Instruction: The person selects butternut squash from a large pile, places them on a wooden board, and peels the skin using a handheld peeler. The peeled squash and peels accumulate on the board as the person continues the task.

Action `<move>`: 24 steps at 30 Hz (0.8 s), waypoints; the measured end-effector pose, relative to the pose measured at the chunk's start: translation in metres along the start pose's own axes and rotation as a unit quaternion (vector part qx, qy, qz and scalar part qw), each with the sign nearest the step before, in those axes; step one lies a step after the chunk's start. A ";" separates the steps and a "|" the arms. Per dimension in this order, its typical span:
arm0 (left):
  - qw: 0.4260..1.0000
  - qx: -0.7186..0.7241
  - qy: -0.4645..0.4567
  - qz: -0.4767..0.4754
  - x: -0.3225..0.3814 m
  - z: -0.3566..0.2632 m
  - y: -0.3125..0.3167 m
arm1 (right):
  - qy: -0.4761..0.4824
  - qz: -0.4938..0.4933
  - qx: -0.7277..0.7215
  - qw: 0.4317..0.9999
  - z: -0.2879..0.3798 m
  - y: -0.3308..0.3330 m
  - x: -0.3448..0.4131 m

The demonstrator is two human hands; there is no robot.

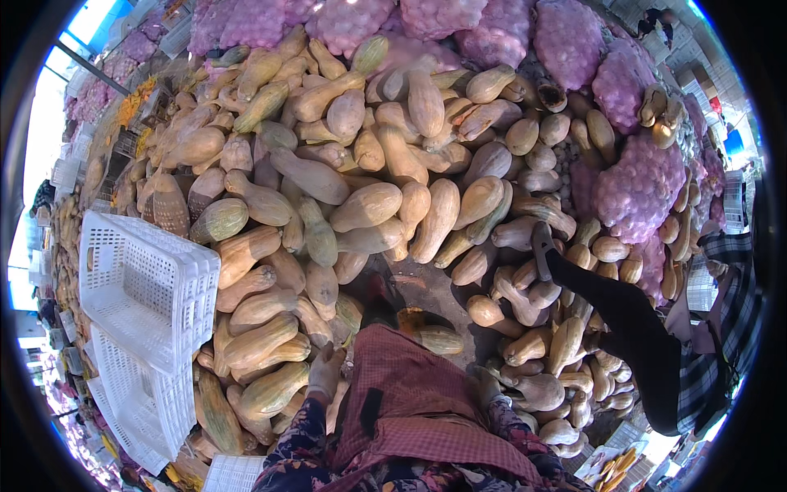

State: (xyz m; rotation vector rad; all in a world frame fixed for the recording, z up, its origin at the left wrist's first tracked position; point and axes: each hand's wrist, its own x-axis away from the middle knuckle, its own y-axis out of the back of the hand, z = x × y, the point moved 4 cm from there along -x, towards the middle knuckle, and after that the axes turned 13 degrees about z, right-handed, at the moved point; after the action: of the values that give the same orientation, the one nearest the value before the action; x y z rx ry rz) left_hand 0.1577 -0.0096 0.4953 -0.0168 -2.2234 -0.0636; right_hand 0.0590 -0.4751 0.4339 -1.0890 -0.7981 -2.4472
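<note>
My left hand (328,371), in a pale work glove, is low beside the heap of long tan squashes (270,341) on my left. Its fingers point down towards the squashes at the heap's near edge, and whether they grip one cannot be made out. On the other side of my red checked apron (412,393), my right hand (487,382) hangs next to the squashes on the right (535,393); its fingers are dim and partly hidden. Between the heaps, a greenish-tan squash (440,339) lies on the bare ground (424,292), just beyond the apron.
White perforated plastic crates (144,295) stand nested on the left. Pink mesh sacks of round produce (639,184) line the far side and right. Another person's black-trousered leg (615,295) reaches in from the right, with the shoe (542,251) among the squashes.
</note>
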 end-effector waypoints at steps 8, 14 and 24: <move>0.991 -0.057 -0.055 0.108 -0.117 -0.063 -0.064 | 0.125 0.007 -0.127 0.984 0.023 -0.015 -0.084; 0.966 -0.142 -0.077 0.204 -0.348 -0.034 -0.144 | -0.027 -0.053 -0.362 0.930 0.041 -0.019 -0.304; 0.942 0.088 -0.129 0.296 -0.572 -0.041 -0.275 | 0.079 -0.117 -0.617 0.774 0.051 0.013 -0.593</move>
State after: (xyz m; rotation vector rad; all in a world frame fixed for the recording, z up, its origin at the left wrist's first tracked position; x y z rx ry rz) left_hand 0.5285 -0.2798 0.0549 -0.6223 -2.3836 0.4934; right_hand 0.4772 -0.4059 0.0165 -1.0788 1.0094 -3.1816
